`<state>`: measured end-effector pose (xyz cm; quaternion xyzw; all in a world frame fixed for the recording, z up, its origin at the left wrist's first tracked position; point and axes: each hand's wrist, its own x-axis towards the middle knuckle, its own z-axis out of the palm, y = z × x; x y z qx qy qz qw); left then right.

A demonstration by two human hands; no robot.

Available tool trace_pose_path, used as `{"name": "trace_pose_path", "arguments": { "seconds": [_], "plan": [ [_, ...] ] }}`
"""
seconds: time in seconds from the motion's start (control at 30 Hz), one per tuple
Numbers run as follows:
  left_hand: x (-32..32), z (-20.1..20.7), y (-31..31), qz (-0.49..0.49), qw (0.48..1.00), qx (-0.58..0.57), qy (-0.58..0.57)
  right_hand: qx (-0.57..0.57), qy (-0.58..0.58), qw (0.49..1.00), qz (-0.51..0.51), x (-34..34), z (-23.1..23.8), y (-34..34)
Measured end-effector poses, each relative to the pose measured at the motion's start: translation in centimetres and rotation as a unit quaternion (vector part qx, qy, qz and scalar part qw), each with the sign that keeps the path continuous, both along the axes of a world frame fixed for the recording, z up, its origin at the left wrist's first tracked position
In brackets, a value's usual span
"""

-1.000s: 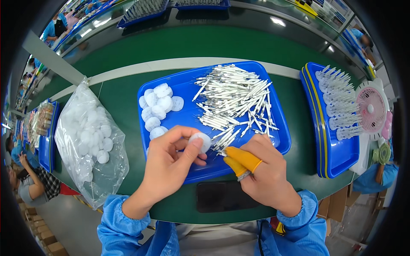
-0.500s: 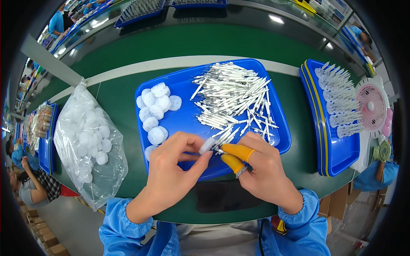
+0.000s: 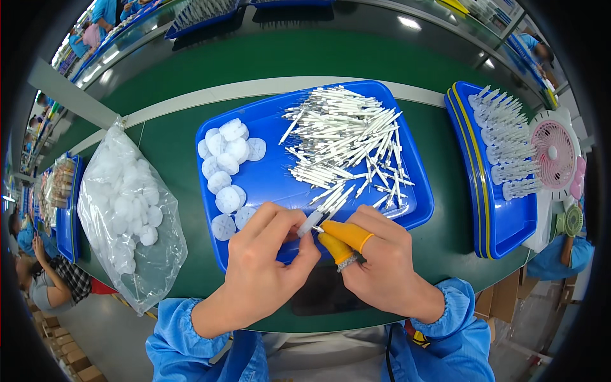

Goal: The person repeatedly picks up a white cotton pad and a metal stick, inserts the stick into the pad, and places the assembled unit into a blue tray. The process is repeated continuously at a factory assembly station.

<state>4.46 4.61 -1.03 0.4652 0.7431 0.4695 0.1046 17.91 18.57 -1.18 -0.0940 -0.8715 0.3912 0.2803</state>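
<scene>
Between the thumb and fingers of my left hand (image 3: pixel 261 264), a translucent white disc (image 3: pixel 310 222) is pinched, turned nearly edge-on. My right hand (image 3: pixel 385 264) wears yellow finger covers on its thumb and index finger. These two fingers pinch a thin stick (image 3: pixel 317 229) against the disc; most of it is hidden by the fingers. Both hands are over the near edge of a blue tray (image 3: pixel 267 181). A pile of white sticks with thin grey ends (image 3: pixel 344 137) fills the tray's right part. Several loose round discs (image 3: pixel 228 200) lie along its left side.
A clear plastic bag of discs (image 3: pixel 130 210) lies on the green table at the left. On the right, stacked blue trays (image 3: pixel 509 226) hold rows of assembled pieces (image 3: pixel 506 146), with a pink fan (image 3: pixel 552 153) beside them. A dark flat object (image 3: pixel 328 296) lies under my hands.
My right fingers have shifted a little left and down, closer to my left hand. The disc has tilted more edge-on. The whole view has shifted slightly.
</scene>
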Motion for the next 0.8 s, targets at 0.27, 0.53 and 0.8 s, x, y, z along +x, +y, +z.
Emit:
{"name": "trace_pose_path", "arguments": {
  "seconds": [0.27, 0.53, 0.8],
  "plan": [
    [0.4, -0.3, 0.1, 0.012, 0.999, -0.027, 0.015, -0.043, -0.056, 0.997, -0.005, -0.2, -0.1, 0.1],
    [-1.3, 0.4, 0.4, 0.036, 0.998, -0.019, -0.039, 0.178, -0.231, 0.956, -0.017, 2.5, 2.2, 5.7],
    [-1.4, 0.5, -0.1, 0.015, 0.995, -0.031, -0.097, 0.174, -0.179, 0.967, 0.051, 1.0, 1.7, 5.5]
  ]
}}
